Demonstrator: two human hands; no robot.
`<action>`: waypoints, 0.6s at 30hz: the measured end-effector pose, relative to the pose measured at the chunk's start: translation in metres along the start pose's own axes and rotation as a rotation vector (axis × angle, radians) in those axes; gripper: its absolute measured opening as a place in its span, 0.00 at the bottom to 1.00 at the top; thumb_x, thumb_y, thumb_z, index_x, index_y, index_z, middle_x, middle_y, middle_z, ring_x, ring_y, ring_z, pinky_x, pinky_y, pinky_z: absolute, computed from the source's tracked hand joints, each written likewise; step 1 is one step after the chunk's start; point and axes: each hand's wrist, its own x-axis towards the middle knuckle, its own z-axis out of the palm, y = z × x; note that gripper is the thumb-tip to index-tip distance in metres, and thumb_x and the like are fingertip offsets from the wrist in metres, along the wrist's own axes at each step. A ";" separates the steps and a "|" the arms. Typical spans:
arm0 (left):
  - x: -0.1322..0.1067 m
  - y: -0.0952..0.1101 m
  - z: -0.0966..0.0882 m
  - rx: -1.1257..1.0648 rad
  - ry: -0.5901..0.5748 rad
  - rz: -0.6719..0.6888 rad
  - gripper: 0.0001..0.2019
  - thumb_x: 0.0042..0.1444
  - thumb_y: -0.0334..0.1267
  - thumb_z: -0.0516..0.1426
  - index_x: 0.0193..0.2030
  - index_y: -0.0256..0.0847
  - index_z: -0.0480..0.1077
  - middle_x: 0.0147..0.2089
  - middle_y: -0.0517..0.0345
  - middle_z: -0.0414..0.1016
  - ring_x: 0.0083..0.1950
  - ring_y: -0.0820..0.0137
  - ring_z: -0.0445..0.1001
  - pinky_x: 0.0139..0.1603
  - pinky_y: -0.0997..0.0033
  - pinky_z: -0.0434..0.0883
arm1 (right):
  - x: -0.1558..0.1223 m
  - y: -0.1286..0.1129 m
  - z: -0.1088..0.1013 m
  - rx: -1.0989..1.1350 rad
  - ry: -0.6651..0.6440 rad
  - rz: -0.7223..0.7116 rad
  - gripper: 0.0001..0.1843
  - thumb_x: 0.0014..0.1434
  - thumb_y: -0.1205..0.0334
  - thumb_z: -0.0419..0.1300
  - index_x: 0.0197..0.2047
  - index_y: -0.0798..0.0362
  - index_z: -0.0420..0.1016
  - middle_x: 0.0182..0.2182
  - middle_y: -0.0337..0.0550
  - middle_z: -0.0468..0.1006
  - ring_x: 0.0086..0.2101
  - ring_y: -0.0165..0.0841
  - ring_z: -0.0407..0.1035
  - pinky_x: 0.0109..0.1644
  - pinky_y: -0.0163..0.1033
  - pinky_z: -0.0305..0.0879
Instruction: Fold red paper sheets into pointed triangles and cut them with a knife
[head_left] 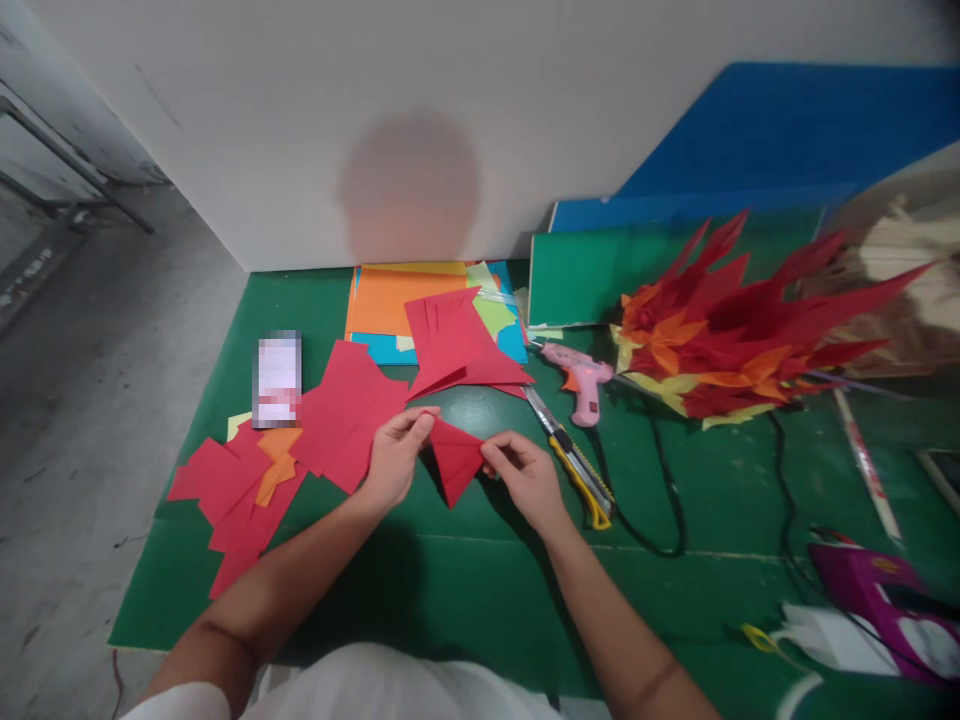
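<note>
A small folded piece of red paper [454, 462] hangs between my two hands above the green table [420, 600], its lowest corner pointing toward me. My left hand [397, 450] pinches its upper left corner between thumb and fingers. At its right corner, my right hand [525, 475] grips the paper the same way. Cut red paper sheets [349, 410] lie beside my left hand, and more red pieces [457, 345] are stacked just beyond both hands. To the right of my right hand rests a yellow box cutter [581, 475] with its blade out.
A pink glue gun [581, 375] lies behind the cutter, its black cord [679, 510] looping over the table. A red and orange paper flame [750, 340] stands at the right. Orange sheets [409, 300] lie near the wall. A blurred-out phone-like rectangle [277, 380] is at left.
</note>
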 end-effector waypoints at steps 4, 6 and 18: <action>0.000 0.002 0.002 -0.015 0.028 -0.012 0.16 0.36 0.46 0.70 0.30 0.39 0.78 0.30 0.58 0.78 0.32 0.74 0.74 0.35 0.75 0.71 | -0.001 -0.001 0.001 0.001 -0.003 -0.008 0.20 0.53 0.44 0.62 0.24 0.52 0.71 0.18 0.36 0.69 0.20 0.28 0.64 0.27 0.35 0.64; -0.001 0.003 0.003 -0.026 0.036 -0.021 0.16 0.35 0.46 0.71 0.29 0.39 0.78 0.30 0.58 0.78 0.31 0.74 0.74 0.35 0.75 0.71 | -0.001 -0.001 0.002 0.004 -0.003 -0.007 0.19 0.53 0.44 0.62 0.25 0.52 0.71 0.18 0.36 0.69 0.20 0.29 0.64 0.27 0.35 0.64; -0.001 0.011 0.000 -0.085 0.014 -0.036 0.15 0.32 0.43 0.71 0.21 0.37 0.73 0.29 0.61 0.75 0.32 0.75 0.72 0.34 0.77 0.70 | 0.000 0.000 0.003 -0.004 -0.030 -0.020 0.19 0.53 0.44 0.62 0.24 0.52 0.71 0.18 0.37 0.70 0.21 0.29 0.64 0.27 0.35 0.65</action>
